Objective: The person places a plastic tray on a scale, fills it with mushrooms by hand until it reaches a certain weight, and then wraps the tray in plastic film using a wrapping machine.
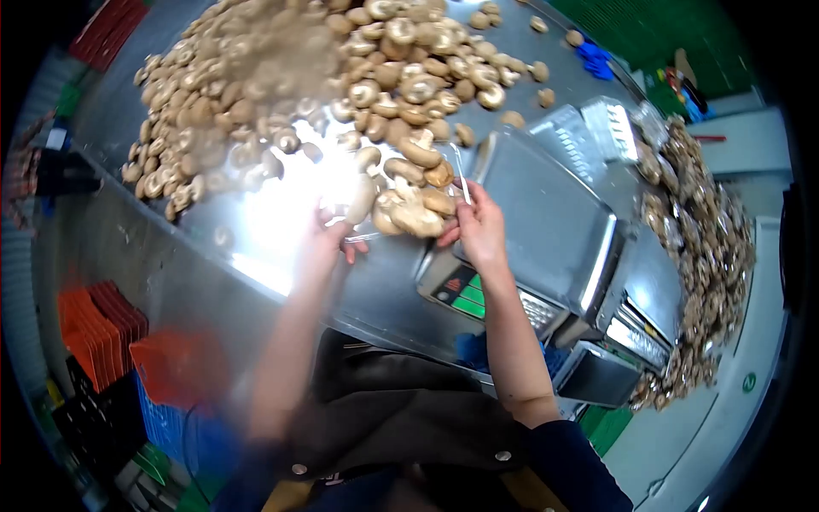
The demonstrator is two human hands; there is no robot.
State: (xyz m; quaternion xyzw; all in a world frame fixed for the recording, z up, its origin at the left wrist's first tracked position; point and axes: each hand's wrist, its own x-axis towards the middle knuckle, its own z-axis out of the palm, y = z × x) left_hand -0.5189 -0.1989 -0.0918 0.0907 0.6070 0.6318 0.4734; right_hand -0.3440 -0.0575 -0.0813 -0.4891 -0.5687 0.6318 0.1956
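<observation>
A clear plastic tray [461, 173] filled with brown mushrooms [414, 200] is between my hands, just above the metal table's front part. My right hand [479, 224] grips its right rim, thumb up along the side and fingers curled underneath. At the tray's front left corner, my left hand [334, 237] has its fingers bent around the edge; strong glare washes out part of that side. A large pile of loose mushrooms [409, 72] lies just beyond the tray. Right beside my right hand stands a weighing scale [546, 209] with a green display.
Empty clear trays [567, 141] rest behind the scale. Several wrapped packs of mushrooms [699, 247] are heaped at the right. A blue glove or cloth [595, 60] lies at the far edge. Orange crates [90, 328] stand on the floor at left, and a person [51, 171] is further back.
</observation>
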